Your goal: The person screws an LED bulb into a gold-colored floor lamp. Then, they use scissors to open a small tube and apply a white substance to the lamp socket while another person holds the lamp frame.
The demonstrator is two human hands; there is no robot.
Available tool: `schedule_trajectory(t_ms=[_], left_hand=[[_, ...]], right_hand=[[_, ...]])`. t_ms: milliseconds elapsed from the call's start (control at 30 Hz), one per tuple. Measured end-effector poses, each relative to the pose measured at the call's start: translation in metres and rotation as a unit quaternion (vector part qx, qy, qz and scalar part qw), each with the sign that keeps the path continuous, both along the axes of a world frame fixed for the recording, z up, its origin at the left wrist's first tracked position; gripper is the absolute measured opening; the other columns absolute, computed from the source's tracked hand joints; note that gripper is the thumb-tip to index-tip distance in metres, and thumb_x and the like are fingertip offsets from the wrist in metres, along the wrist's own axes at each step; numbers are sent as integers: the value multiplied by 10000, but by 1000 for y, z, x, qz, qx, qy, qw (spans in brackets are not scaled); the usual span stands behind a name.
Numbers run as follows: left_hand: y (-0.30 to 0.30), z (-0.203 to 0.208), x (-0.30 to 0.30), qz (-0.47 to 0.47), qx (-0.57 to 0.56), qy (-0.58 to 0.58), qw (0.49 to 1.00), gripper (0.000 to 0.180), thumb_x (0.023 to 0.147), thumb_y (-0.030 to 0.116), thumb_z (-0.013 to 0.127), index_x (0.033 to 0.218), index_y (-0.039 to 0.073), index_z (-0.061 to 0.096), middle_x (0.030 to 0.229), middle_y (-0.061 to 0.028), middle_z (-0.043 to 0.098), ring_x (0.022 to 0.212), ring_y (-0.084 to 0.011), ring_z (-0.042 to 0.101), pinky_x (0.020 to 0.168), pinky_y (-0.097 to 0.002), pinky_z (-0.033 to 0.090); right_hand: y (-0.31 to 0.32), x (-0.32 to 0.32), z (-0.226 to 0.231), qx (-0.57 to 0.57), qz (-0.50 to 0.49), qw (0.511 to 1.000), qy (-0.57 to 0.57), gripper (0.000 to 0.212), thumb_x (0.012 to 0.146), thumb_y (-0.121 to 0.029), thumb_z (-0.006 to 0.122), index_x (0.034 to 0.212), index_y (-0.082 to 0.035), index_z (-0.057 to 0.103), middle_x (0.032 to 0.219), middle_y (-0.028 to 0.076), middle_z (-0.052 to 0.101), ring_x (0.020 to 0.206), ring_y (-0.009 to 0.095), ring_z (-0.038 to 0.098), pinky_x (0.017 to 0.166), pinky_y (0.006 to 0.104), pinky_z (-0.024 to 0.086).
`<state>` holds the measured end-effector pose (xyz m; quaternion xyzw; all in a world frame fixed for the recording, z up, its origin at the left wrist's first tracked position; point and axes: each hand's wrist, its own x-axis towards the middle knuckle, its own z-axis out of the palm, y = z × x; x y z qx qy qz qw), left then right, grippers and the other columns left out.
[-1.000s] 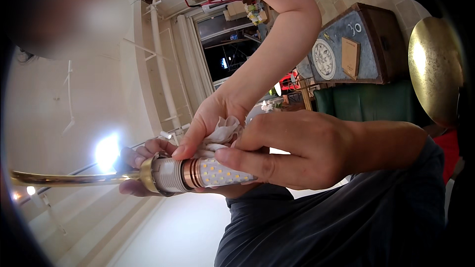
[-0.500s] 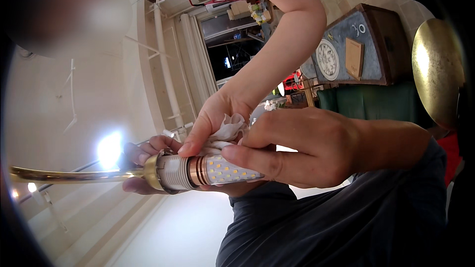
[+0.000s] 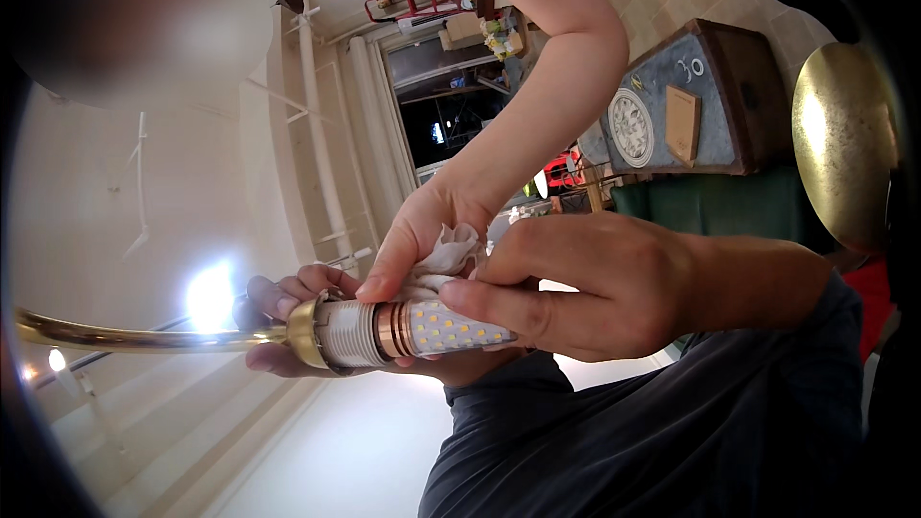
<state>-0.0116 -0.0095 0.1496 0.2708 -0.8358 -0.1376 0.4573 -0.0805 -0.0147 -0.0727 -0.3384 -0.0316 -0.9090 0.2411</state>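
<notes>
A light bulb [image 3: 446, 330] with yellow LED dots and a copper-coloured collar lies sideways at the mouth of a white ribbed lamp holder [image 3: 351, 335]. The holder sits in a brass cup on a curved brass tube [image 3: 144, 338]. From behind, my left hand [image 3: 305, 283] is closed around the holder, its palm hidden. My right hand [image 3: 595, 288] is closed on the bulb's outer end, fingers also against a crumpled white tissue [image 3: 451, 254]. Another person's hand [image 3: 408, 235] reaches in from above, on the tissue and beside the holder.
That person's bare forearm [image 3: 552, 134] crosses the upper middle. A trunk-like table [image 3: 720, 86] carrying a brown box [image 3: 683, 125] and a round patterned plate is at the upper right, beside a green seat [image 3: 729, 206]. A brass disc [image 3: 844, 149] is at the far right.
The bulb and lamp holder have shifted slightly to the right in view. All three hands keep their holds, and the bulb's collar still shows outside the holder.
</notes>
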Motion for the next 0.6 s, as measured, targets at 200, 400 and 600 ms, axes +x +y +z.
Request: schedule_trajectory(t_ms=[200, 400, 600], left_hand=[[0, -3, 4, 62, -63, 38, 995, 454, 1005, 446, 539, 1120, 11, 478, 767, -63, 524, 485, -128, 525, 454, -247, 512], [0, -6, 10, 73, -122, 62, 988, 459, 927, 309, 701, 1206, 14, 486, 801, -66, 564, 622, -126, 585, 544, -244, 541], [-12, -4, 6, 92, -162, -7, 982, 584, 860, 361, 777, 1205, -11, 489, 727, -28, 573, 616, -106, 556, 554, -240, 481]], right_hand=[[6, -9, 2, 23, 52, 997, 58, 356, 824, -96, 747, 1118, 77, 645, 934, 115, 585, 764, 217, 635, 671, 312, 559], [19, -24, 23, 70, 71, 988, 119, 545, 767, -199, 833, 1211, 28, 615, 1065, 138, 575, 882, 241, 642, 706, 308, 547], [28, -46, 70, 168, 95, 974, 119, 487, 755, -254, 852, 1114, -15, 627, 995, 114, 641, 892, 267, 647, 780, 362, 523]])
